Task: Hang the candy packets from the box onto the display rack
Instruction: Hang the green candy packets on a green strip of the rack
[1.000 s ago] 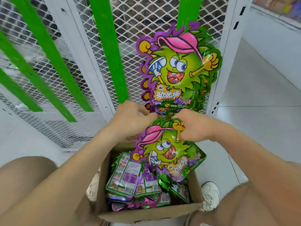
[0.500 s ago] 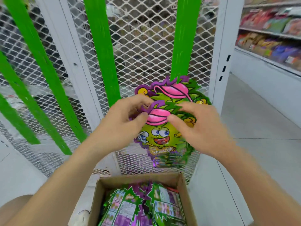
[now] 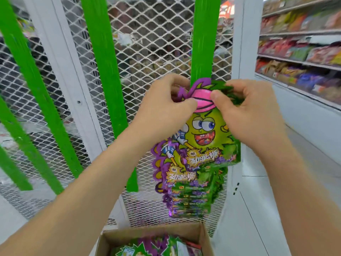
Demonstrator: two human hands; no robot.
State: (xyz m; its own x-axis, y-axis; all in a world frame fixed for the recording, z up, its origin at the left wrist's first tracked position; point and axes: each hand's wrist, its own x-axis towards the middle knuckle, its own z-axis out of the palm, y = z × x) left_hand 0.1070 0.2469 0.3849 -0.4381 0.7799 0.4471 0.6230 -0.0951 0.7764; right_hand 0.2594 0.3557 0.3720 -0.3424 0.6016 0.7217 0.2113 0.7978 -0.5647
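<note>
Left hand point(image 3: 166, 106) and right hand point(image 3: 247, 109) both pinch the top of a candy packet point(image 3: 204, 130) against the green strip point(image 3: 203, 43), box point(image 3: 153, 235) at 6 o'clock, hung packets point(image 3: 190, 198) behind.

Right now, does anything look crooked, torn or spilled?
Nothing stands out. The left hand and right hand pinch a candy packet at the green strip; hung packets stack below, more lie in the box.

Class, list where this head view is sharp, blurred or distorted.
Head view: the candy packet and the left hand and right hand pinching it are sharp; the store shelves at right are blurred; the green strips at left lean outward, likely wide-angle distortion.
</note>
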